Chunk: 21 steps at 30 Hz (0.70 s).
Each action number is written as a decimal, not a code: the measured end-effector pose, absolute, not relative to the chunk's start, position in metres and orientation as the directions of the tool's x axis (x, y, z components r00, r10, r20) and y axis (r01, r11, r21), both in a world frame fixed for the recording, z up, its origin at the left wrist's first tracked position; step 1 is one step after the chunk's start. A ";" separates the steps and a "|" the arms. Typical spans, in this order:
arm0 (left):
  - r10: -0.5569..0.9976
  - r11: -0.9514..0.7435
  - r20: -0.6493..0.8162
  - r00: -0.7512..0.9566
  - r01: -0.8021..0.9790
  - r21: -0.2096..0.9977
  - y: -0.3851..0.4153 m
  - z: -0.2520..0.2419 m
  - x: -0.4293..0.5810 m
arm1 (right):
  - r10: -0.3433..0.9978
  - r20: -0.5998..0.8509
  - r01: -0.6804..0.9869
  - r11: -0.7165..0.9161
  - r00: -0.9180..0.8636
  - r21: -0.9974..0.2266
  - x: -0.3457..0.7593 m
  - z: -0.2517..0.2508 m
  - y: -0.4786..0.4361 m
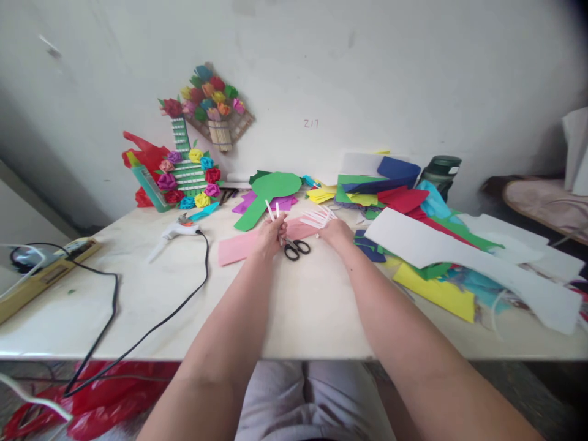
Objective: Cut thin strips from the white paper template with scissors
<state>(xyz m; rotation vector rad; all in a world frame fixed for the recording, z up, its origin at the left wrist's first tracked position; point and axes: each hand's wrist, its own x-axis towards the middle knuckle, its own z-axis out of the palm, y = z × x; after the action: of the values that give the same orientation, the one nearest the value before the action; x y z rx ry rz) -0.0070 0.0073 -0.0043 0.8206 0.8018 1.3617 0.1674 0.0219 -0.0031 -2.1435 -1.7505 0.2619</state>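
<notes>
My left hand (pixel 274 231) is closed around a couple of narrow white paper strips (pixel 272 209), which stick up from its fingers. Beside it on the table lie black-handled scissors (pixel 296 249), their blades partly hidden by the hand. My right hand (pixel 337 233) is closed at a fanned bunch of white strips (pixel 320 215); its fingertips are partly hidden. Pink paper (pixel 236 248) lies under and between the hands. Just behind them rests a green paper shape (pixel 277 187) with a rounded body and a long neck.
A white glue gun (pixel 180 230) trails a black cord on the left, near a power strip (pixel 50 275). A flower-trimmed green paper guitar (pixel 189 174) and a glue bottle (pixel 147 182) stand behind. Coloured sheets and a white cutout (pixel 459 257) crowd the right, before a dark bottle (pixel 441 173).
</notes>
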 end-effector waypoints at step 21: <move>0.996 -0.010 0.040 0.084 -0.339 0.941 0.008 -0.009 0.002 | 0.898 0.326 0.792 0.420 -0.295 -0.442 0.123 0.004 -0.012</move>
<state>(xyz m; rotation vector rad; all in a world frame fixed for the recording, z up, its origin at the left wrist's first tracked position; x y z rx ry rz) 0.0017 0.0082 -0.0090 1.0110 0.8776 1.3058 0.1233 -0.0115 0.0037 -1.4272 -2.1529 0.2653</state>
